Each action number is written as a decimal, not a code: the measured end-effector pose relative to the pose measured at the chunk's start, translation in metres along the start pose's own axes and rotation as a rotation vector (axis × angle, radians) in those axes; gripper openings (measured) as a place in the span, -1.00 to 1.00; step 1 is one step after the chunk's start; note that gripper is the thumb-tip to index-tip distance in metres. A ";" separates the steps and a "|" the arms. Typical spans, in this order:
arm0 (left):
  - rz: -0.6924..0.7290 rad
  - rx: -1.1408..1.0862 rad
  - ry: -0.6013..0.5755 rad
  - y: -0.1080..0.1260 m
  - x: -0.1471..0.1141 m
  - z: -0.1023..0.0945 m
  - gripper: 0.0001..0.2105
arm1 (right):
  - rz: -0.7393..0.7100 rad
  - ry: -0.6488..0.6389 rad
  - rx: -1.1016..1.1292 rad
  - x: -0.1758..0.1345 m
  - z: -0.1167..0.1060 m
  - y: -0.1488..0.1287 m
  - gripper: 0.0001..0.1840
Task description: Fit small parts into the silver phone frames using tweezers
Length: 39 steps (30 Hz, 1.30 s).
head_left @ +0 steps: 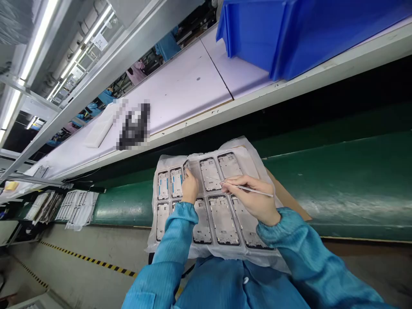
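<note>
A pale plastic tray [167, 162] in front of me holds several phone frames in rows of pockets. My left hand [190, 188] pinches a phone frame [186, 165] that is tipped up on edge in the upper row; my fingers hide part of it. Two neighbouring frames, such as the phone frame with blue strips [163, 185], lie flat at the left. My right hand [252, 195] grips a slim silver pointed tool [254, 189]. Its tip hovers over or touches a grey phone frame [210, 174]; I cannot tell which. My left forearm covers part of the lower row.
The tray rests at a green conveyor belt [341, 180], with brown cardboard [289, 195] beneath its right side. Above the belt runs a white shelf [180, 86] bearing a blue bin [257, 34]. More trays of frames [79, 206] stand farther left along the belt.
</note>
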<state>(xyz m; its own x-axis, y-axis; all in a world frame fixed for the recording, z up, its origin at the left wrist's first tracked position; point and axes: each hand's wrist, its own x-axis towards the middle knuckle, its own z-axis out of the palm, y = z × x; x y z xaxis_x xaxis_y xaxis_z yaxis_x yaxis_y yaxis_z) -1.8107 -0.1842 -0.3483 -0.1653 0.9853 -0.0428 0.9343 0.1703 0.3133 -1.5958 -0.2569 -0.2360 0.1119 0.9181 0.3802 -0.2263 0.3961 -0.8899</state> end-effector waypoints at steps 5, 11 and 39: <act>0.063 -0.214 0.069 -0.033 -0.004 -0.004 -0.42 | 0.130 -0.009 -0.001 0.024 0.005 0.033 -0.71; 0.157 -0.451 0.036 -0.050 -0.017 0.023 -0.52 | 0.244 -0.120 -0.032 0.084 0.031 0.108 -0.54; 0.357 -0.222 0.014 -0.046 0.044 0.023 -0.59 | 0.236 -0.406 -0.416 0.099 0.029 0.220 -0.70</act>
<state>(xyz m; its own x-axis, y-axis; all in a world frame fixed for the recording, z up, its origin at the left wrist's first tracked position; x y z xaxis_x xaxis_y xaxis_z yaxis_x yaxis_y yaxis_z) -1.8535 -0.1485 -0.3862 0.1511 0.9815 0.1179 0.8430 -0.1902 0.5031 -1.6623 -0.0785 -0.3874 -0.2904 0.9444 0.1540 0.2043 0.2184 -0.9542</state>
